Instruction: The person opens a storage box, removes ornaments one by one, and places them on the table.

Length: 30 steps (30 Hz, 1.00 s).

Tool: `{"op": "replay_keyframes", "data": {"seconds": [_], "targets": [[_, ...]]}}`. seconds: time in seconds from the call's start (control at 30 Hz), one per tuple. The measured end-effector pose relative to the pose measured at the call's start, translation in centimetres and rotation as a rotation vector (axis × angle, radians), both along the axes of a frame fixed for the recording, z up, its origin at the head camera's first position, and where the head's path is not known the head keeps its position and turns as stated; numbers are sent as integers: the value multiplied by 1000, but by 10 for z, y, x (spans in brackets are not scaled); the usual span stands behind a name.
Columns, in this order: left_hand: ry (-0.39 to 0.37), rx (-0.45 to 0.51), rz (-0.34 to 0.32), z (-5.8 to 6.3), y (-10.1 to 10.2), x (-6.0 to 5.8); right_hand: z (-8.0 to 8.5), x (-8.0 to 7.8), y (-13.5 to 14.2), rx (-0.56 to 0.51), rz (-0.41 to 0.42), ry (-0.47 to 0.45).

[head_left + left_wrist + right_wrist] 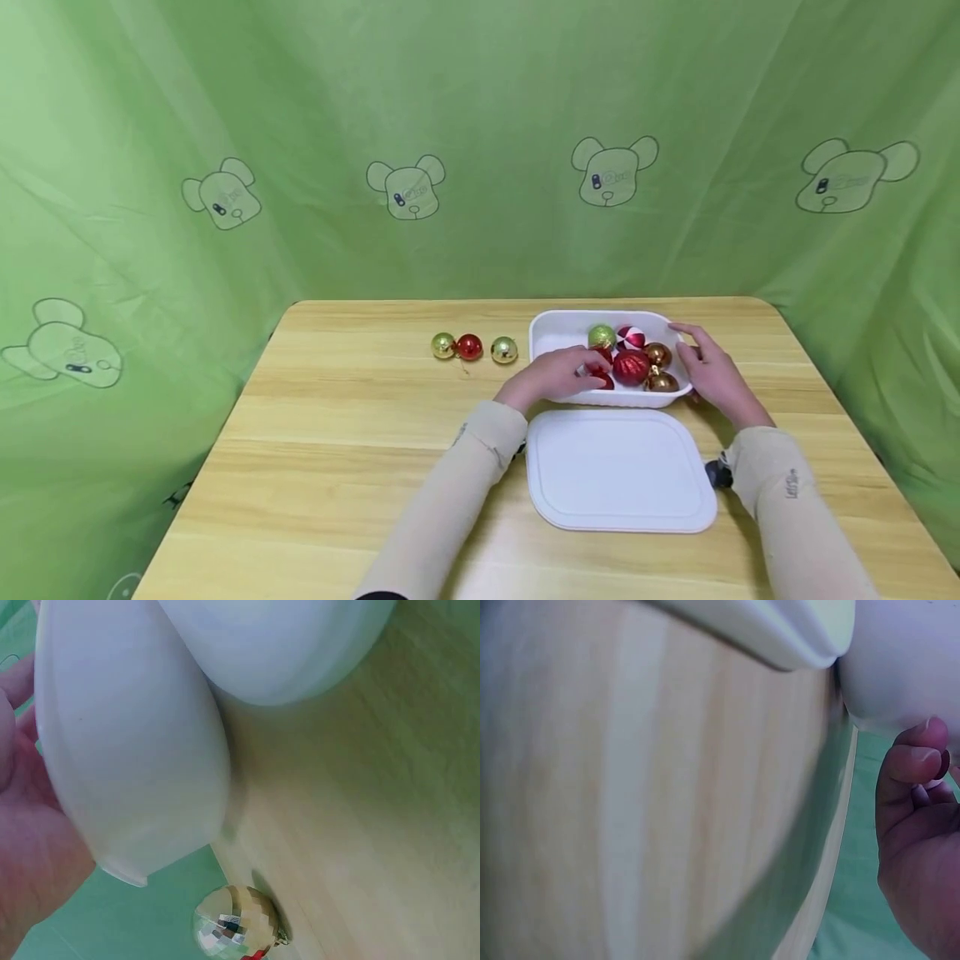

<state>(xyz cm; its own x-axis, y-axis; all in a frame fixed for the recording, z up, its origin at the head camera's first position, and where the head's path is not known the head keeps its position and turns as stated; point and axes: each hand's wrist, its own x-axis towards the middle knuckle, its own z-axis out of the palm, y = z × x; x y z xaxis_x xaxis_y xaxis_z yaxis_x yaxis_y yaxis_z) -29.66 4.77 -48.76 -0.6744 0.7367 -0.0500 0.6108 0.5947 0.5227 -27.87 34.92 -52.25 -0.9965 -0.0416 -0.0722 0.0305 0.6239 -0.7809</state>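
A white plastic box [558,327] holds several Christmas baubles. Inside its left half, my left hand [557,372] reaches over the near wall, its fingers and thumb around a red bauble [602,381] that they partly hide. From the left wrist, the box wall [135,742] covers the fingertips. My right hand [714,377] grips the right end of the box, with fingers along the rim and others curled low against the outer wall [900,675]. Beside the left hand lie a large red bauble [632,367], a green one [602,336], a red-and-white one [631,337] and bronze ones [662,382].
A white lid [621,471] lies flat on the wooden table [337,433], just in front of the box. Left of the box sit a red bauble [469,347] and two gold ones, one gold bauble [504,350] nearest the box. Green printed curtain [495,100] surrounds the table.
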Motion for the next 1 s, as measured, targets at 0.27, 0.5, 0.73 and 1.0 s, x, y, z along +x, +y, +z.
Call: {"op": "replay_keyframes", "data": {"seconds": [0.27,0.5,0.73,1.0], "targets": [[-31,-26,-46,-4,5,-6,-3,-1,3,18,-14,26],[-53,-1,-72,-4,5,-9,-3,-1,2,3,-2,19],[-26,-10,-94,-6,3,-11,-4,-1,2,0,0,21],[-38,80,-114,-9,1,-15,-5,-3,2,-8,-1,21]]}}
